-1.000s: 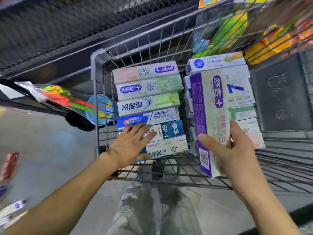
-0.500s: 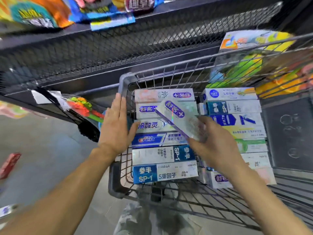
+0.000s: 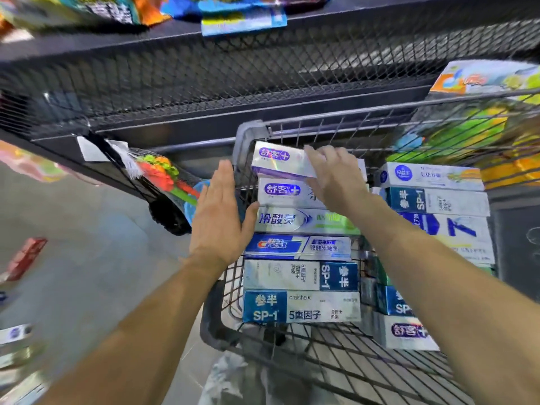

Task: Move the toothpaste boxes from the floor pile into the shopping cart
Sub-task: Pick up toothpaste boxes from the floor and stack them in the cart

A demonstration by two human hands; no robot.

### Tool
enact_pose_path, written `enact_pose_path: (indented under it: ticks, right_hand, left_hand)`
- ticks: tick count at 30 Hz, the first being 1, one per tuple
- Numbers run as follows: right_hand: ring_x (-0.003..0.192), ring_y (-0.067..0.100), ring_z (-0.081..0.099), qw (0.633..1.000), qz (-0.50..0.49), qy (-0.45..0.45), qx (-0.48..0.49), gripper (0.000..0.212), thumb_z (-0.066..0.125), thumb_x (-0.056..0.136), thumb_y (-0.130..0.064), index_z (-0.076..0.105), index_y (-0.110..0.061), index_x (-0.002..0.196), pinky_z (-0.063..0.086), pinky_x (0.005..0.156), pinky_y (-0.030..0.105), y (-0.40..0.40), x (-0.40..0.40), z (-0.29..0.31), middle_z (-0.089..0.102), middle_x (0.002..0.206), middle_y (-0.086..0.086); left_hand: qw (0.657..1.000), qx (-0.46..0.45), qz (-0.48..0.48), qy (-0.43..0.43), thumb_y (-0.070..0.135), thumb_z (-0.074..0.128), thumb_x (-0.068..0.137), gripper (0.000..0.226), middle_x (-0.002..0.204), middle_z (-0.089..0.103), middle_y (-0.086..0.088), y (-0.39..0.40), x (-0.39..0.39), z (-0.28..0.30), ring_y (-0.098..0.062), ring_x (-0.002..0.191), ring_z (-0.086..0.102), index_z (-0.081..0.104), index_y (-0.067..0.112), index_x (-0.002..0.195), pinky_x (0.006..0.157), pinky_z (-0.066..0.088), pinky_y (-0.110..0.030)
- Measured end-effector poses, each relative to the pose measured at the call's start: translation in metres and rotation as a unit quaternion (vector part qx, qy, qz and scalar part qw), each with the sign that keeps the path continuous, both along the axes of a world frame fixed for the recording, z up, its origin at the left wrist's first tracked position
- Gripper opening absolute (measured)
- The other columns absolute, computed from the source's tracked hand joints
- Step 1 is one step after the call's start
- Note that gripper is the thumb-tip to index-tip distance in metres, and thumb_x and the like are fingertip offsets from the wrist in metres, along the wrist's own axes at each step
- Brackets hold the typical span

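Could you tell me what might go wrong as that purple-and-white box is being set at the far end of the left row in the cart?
1. The right hand holds the purple-and-white box tilted against the cart corner; released now, it may slide off the row.
2. The left hand lies flat outside the wire wall, thumb near the green-and-white box; a nudge could skew the row.
3. Boxes remaining on the floor, such as the red box, could get stepped on.
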State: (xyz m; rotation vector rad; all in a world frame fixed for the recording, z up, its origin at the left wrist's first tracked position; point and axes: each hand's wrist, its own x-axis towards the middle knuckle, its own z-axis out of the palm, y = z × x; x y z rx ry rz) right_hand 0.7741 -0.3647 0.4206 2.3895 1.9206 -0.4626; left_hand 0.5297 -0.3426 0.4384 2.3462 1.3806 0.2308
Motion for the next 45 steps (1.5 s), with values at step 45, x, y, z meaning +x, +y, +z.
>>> enact_pose_path:
  ticks: [45]
  right_hand:
    - [0.14,0.029,0.038,0.855,0.518,-0.004,0.039,0.08,0.028,0.089,-0.07,0.038,-0.019,0.15,0.031,0.112,0.04,0.106,-0.745,0.21,0.04,0.154,0.009]
  left_hand:
    - [0.855,-0.03,0.501,0.133,0.069,0.011,0.088,0.09,0.164,0.026,-0.005,-0.108,-0.73,0.157,-0.025,0.152,0.023,0.025,0.015,0.158,0.123,0.017,-0.047]
